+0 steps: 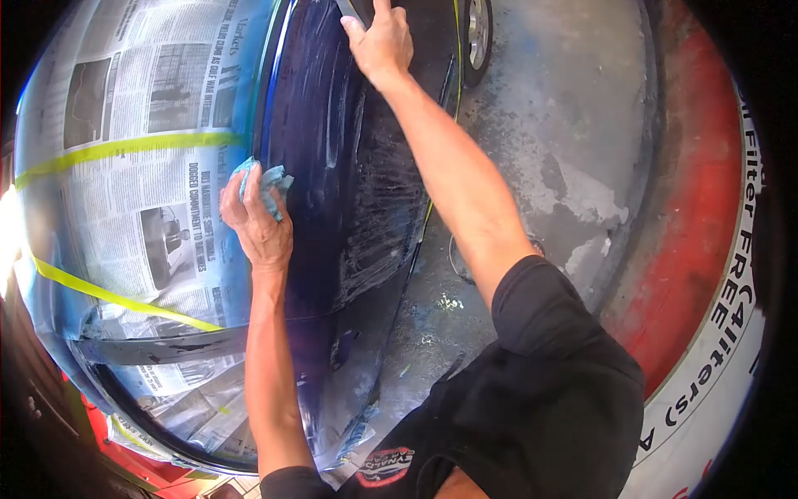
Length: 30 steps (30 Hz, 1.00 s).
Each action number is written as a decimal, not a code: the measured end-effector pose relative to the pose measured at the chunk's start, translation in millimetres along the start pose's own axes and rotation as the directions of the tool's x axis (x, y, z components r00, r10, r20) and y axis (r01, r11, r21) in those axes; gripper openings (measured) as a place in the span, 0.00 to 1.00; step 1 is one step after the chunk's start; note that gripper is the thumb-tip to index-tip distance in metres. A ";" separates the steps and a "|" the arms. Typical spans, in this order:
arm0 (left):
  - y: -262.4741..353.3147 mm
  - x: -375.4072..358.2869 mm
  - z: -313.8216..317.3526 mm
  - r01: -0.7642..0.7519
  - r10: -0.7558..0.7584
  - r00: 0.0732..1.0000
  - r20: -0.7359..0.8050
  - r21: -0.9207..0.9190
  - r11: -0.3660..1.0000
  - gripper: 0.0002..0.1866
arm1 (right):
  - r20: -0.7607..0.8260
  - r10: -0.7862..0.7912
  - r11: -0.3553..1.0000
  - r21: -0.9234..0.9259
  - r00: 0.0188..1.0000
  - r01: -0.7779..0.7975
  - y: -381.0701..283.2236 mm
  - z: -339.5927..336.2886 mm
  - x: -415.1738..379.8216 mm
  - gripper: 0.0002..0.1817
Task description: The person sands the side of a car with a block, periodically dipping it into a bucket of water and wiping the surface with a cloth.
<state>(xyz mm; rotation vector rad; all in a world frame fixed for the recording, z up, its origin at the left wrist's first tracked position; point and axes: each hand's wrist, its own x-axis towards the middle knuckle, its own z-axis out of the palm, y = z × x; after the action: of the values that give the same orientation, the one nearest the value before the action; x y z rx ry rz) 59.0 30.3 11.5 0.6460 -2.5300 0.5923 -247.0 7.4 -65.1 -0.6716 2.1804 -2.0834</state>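
Observation:
A crumpled blue cloth (274, 185) is held in my left hand (264, 229), near the newspaper edge on the car. Beside it runs the dark blue car panel (307, 158), with whitish smears on its surface. Farther up, my right hand (385, 41) grips a flat grey strip-like object (349, 10) at the top edge of the view; most of that object is out of view. Newspaper (179, 75) covers the car's left part, crossed by yellow-green tape (133, 150).
A wheel (478, 37) stands at the top, right of my right hand. Stained grey floor (557, 108) stretches along the right side, bordered by a red band (690, 208) and a white banner with black lettering (731, 333).

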 end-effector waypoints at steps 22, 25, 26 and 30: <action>0.4 0.8 -1.8 -0.014 0.013 1.000 0.024 0.039 0.999 0.31 | 0.061 -0.223 0.972 0.085 0.973 0.217 31.0 -17.1 -110.2 0.43; 1.0 2.2 -0.1 -0.031 0.032 0.999 -0.006 0.035 0.999 0.31 | 0.032 -0.189 0.981 0.040 0.982 0.187 33.0 -8.4 -53.4 0.40; 1.9 2.1 -0.8 -0.025 0.025 1.000 -0.001 0.053 0.998 0.31 | -0.034 -0.168 0.983 0.072 0.985 0.170 31.7 -3.7 -60.9 0.41; 3.5 3.7 -3.4 -0.023 0.023 1.000 -0.003 0.017 1.000 0.28 | -0.014 -0.159 0.978 0.135 0.987 0.159 26.1 -10.0 -139.2 0.45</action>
<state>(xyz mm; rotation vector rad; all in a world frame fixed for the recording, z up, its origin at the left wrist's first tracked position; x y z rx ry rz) 55.3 33.6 15.1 0.6224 -2.5351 0.6226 -131.6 64.3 -125.0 -0.8556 2.0237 -2.2854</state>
